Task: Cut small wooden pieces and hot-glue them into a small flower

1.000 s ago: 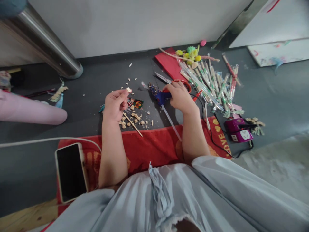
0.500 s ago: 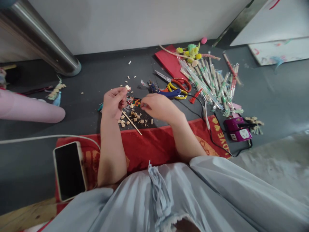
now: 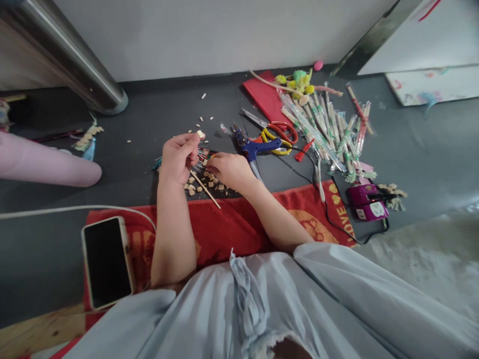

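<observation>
Between the thumb and index finger of my left hand (image 3: pixel 178 158) is a small pale wooden piece (image 3: pixel 201 134), raised above the dark floor. My right hand (image 3: pixel 232 170) is just to its right, low over a scatter of small wooden pieces (image 3: pixel 190 189). Its fingers are bent together and pointing left, and their tips are partly hidden, so anything in them does not show. A thin wooden stick (image 3: pixel 205 190) lies slanted between the hands. Behind my right wrist rests a blue glue gun (image 3: pixel 266 145), apart from the hand.
Scissors (image 3: pixel 284 130) with red and yellow handles lie behind the glue gun. Wrapped stick bundles (image 3: pixel 329 124) are piled at the right, near a purple box (image 3: pixel 367 201) with a black cord. A phone (image 3: pixel 108 263) lies on the red towel (image 3: pixel 232 224). A pink cylinder (image 3: pixel 48 160) juts in from the left.
My right hand has moved left and slightly down, closer to my left hand, uncovering more of the glue gun. My left hand still holds the small wooden piece.
</observation>
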